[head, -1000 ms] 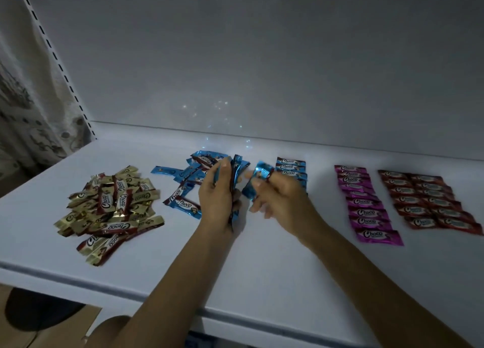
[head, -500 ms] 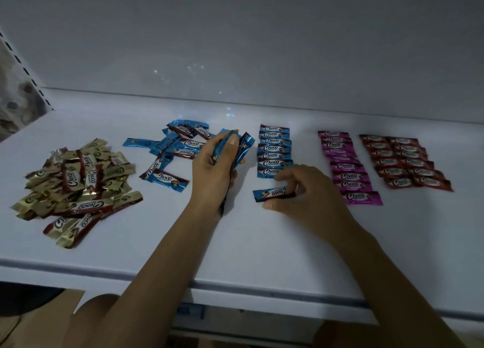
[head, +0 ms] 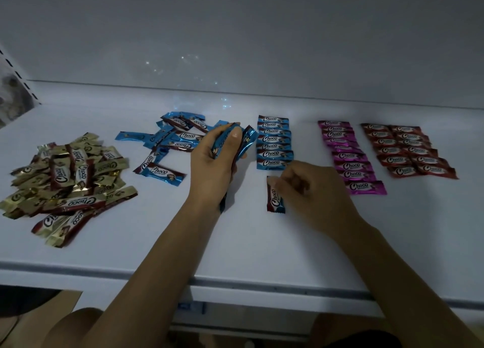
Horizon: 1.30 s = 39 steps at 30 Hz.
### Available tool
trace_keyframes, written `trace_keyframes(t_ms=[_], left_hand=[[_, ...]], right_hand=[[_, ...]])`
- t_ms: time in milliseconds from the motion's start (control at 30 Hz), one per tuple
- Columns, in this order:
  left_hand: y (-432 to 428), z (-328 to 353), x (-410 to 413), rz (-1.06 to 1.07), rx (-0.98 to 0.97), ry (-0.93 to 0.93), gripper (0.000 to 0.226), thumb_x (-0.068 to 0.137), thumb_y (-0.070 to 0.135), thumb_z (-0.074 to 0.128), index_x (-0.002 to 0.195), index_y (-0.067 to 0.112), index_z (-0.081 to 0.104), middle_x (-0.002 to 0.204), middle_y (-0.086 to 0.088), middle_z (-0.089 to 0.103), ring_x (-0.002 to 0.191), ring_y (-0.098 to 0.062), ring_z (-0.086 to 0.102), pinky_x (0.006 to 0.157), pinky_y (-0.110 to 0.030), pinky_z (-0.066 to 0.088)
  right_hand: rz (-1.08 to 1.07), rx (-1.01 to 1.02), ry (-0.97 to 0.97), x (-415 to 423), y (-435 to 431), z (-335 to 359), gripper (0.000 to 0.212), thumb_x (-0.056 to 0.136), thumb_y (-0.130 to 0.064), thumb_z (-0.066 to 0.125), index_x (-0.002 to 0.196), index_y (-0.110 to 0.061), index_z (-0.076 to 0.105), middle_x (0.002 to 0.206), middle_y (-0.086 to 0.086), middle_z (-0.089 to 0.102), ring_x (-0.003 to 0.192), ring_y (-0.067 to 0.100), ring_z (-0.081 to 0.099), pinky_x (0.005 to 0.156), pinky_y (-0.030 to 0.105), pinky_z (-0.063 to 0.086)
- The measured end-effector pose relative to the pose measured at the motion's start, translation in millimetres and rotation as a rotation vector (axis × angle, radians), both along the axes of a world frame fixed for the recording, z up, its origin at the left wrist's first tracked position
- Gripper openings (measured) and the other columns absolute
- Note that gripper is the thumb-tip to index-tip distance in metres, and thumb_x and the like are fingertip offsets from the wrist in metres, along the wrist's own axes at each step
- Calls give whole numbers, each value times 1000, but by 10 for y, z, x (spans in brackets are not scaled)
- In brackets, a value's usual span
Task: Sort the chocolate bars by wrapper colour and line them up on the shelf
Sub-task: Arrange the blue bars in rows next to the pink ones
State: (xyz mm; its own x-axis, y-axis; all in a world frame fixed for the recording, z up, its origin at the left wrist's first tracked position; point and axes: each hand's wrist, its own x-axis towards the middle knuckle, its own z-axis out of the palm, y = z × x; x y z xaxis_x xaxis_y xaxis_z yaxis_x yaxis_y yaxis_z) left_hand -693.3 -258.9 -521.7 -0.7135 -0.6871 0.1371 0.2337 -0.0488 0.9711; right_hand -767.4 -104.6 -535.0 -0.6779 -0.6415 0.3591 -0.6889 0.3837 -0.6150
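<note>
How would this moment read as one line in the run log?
step: extending blue row | left hand: grips blue bunch | right hand: pinches blue bar near row's front end | gold pile: unsorted

back panel [head: 235, 33]: plain grey-white, small light specks on it | slotted upright [head: 16, 73]: far left | patterned cloth [head: 11, 98]: beside upright, blurred | blue tag [head: 191, 307]: low centre, unreadable

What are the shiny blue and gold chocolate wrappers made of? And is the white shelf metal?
The blue chocolate bars look wrapped in thin glossy plastic film, maybe foil-lined: it glints and the ends are crimped. The gold chocolate bars have the same kind, metallic-looking and crinkled. The shelf is smooth matt white, perhaps painted metal or laminate; I can't tell which.
</note>
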Motion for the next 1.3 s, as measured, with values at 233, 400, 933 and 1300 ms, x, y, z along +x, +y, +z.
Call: trace_keyframes(t_ms=[233, 400, 933, 1300], left_hand=[[-6, 5, 16, 0, 1, 19, 15, 96, 28, 55, 104, 22, 65, 73, -1, 58, 49, -5, 40, 42, -16, 34], [0, 3, 6, 8, 0, 35, 17, 95, 28, 56, 106, 20, 66, 69, 3, 57, 48, -3, 41, 42, -15, 34], [78, -29, 27, -161, -224, 85, 21, 88, 12, 66, 109, 11, 66, 90, 8, 72, 80, -2, 68, 66, -14, 51], [88, -91, 32, -202, -308, 36, 26, 85, 23, 69, 110, 15, 66, 98, 6, 73, 90, -13, 69, 73, -20, 54]], right_hand=[[212, 16, 60, -29, -6, -68, 27, 69, -35, 46, 81, -17, 61, 88, -7, 60, 87, 13, 54, 75, 35, 47], [118, 109, 251, -80, 37, -77, 33, 75, -42, 49, 90, -22, 70, 92, -6, 61, 84, 15, 55, 67, 32, 41], [7, -314, -243, 8, -88, 87, 34, 77, -61, 52, 90, -32, 65, 78, -15, 67, 75, 2, 61, 60, 11, 43], [30, -512, -546, 40, -25, 187, 9, 89, -7, 59, 82, -12, 63, 61, -11, 69, 53, 1, 62, 48, 12, 44]])
